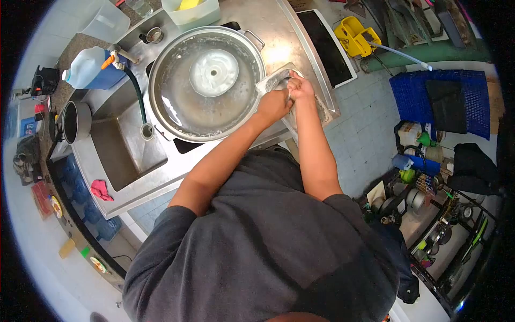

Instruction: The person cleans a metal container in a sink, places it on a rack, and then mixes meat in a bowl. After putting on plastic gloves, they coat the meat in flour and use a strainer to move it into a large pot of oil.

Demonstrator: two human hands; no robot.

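Note:
My left hand [275, 105] and my right hand [301, 88] meet just right of a big round metal pot. Both have their fingers curled in and pressed together. Whatever they grip is mostly hidden by the fingers. Beneath them lies a shallow greyish tray-like thing [266, 84] with a pale rim; its contents cannot be made out. The wide pot [156, 92] holds cloudy water, and a pale round disc [206, 80] with a small centre hole sits in it. One loop handle [256, 38] sticks out at the pot's upper right.
Left of the pot is a metal sink [129, 145] with a dark hose [135, 88] hanging over it. A jug of blue liquid [96, 67], a small pot [76, 122] and a pink cloth [101, 190] lie around it. A yellow bucket [354, 37] stands beyond the counter.

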